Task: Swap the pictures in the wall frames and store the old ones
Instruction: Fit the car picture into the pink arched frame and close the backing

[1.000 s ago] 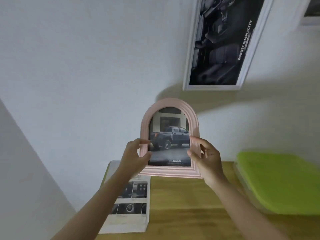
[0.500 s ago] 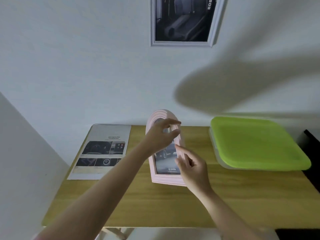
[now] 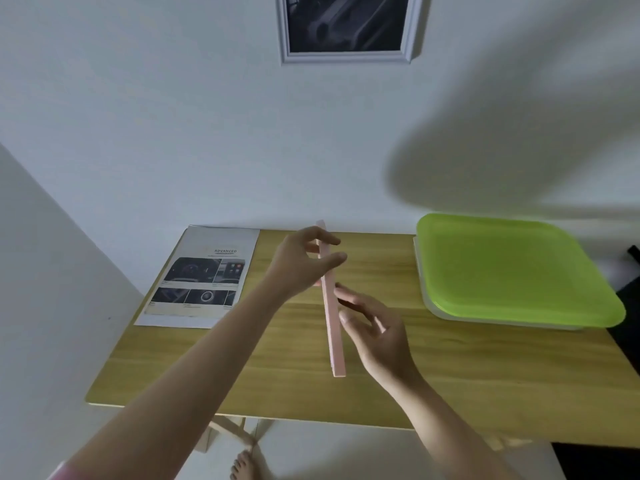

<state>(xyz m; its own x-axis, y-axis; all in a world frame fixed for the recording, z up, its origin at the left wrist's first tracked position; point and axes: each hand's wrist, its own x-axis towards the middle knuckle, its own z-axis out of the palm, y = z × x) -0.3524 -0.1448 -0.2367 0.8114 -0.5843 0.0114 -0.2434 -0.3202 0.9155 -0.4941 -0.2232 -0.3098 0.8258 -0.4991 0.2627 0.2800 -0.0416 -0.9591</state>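
The pink arched frame stands on edge above the wooden table, so I see only its thin side. My left hand pinches its upper end between thumb and fingers. My right hand is beside the frame's right face with fingers spread and relaxed, fingertips at or near the frame. The truck picture in it is hidden at this angle. A printed car page lies flat on the table's left end. On the wall above hangs a white frame with a dark picture.
A lime-green lidded box fills the table's right end. A white wall rises behind the table and another surface slants in at the left. A dark object sits at the far right. A bare foot shows on the floor below.
The pink frame came down from in front of the wall to over the table and turned edge-on. My right hand let go of its side and now hovers open beside it.
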